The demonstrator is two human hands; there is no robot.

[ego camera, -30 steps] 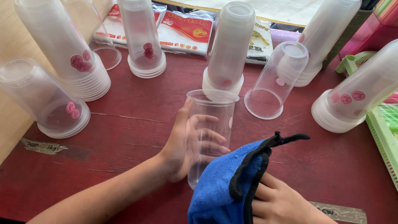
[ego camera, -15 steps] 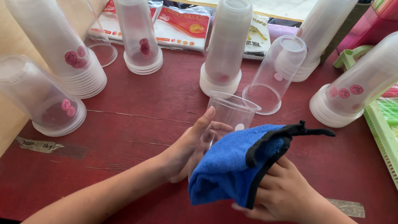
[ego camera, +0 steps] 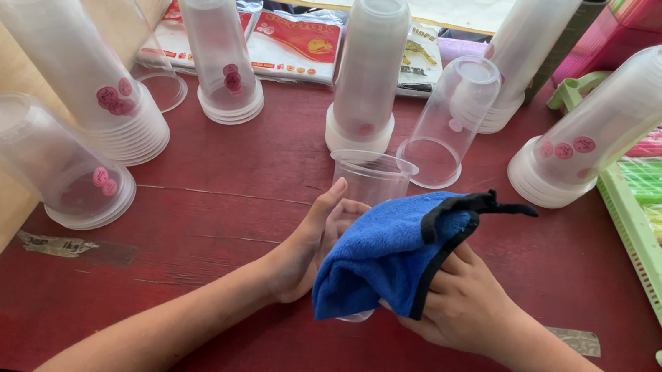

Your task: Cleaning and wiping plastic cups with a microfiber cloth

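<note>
Red wooden table [ego camera: 220, 198], seen from above. Near its middle, the left hand [ego camera: 308, 246] grasps a clear plastic cup [ego camera: 371, 178]; the right hand [ego camera: 460, 303] clenches a blue cloth [ego camera: 386, 252] against it. Upturned cup stacks [ego camera: 366, 72] stand beyond; a green tray [ego camera: 650, 259] lies right.

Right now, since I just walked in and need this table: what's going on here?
A person's left hand holds a clear plastic cup over the red table, while the right hand presses a blue cloth against its side. Stacks of upturned cups stand around; a green tray sits at right.
</note>
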